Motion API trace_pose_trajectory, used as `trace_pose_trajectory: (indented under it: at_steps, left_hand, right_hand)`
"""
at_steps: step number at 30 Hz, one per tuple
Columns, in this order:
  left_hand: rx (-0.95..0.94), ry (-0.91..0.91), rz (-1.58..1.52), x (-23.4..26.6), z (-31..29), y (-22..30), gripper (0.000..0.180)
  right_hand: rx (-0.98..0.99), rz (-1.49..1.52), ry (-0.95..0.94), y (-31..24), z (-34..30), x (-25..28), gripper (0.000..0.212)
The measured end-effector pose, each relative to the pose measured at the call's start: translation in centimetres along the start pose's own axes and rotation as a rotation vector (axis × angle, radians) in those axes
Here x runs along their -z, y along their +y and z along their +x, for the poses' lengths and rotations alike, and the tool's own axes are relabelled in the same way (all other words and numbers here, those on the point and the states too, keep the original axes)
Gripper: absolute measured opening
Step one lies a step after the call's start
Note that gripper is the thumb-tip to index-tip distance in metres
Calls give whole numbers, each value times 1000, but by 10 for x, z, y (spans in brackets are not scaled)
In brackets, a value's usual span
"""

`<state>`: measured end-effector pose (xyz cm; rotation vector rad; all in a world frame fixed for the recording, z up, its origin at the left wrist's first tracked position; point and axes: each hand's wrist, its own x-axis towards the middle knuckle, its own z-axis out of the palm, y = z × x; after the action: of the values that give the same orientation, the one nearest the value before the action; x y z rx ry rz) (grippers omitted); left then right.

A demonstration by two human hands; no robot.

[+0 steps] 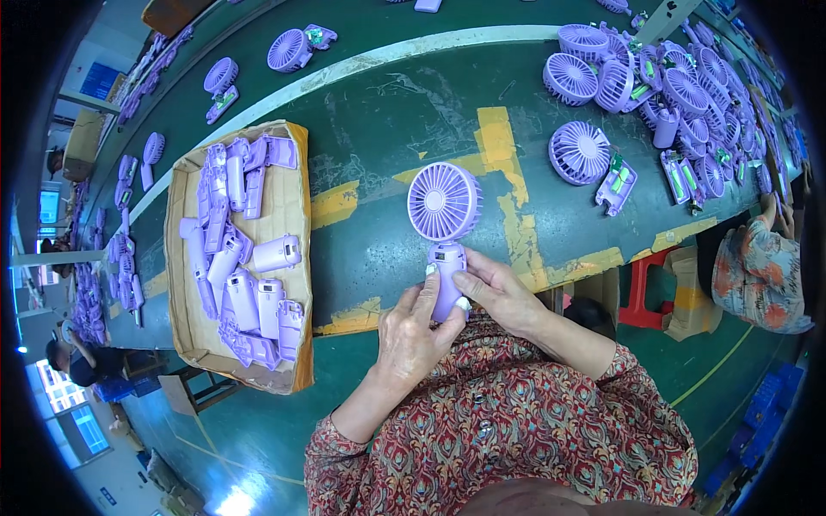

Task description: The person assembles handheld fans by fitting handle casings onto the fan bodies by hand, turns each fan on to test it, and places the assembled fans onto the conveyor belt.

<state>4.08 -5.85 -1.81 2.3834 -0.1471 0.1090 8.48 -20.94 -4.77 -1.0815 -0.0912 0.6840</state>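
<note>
A purple handheld fan (443, 204) is held in front of me over the table's near edge, its round grille facing up and away from me. Both hands grip its handle (448, 291), which has a small dark window near the top. My left hand (411, 331) closes on the handle's left side and lower end, with white coverings on some fingertips. From the right, my right hand (499, 297) presses its thumb against the handle; its other fingers are partly hidden behind.
A cardboard box (301, 344) of purple handle shells (243, 301) stands at left. Piled fans (688, 90) with exposed green boards lie at right, one opened fan (579, 153) nearer. More parts lie along the far belt (361, 30). A co-worker (761, 267) sits at far right.
</note>
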Motion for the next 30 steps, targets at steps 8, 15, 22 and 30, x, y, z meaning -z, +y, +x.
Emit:
trace_pose_trajectory:
  at_steps: [8,15,22,30]
  left_hand:
    - [250,32,-255,12,7,-1,51]
    - [-141,117,113,18,32,-13,30]
    - [-248,-28,-11,-4,46,-17,14]
    - [-269,-161,28,1,61,-18,9]
  right_hand:
    - [-117,233,37,-2,0,12,37]
    - [-80,135,81,5,0,19,32]
    - [-36,56,84,5,-2,17,33]
    - [-75,40,69,-2,2,19,31]
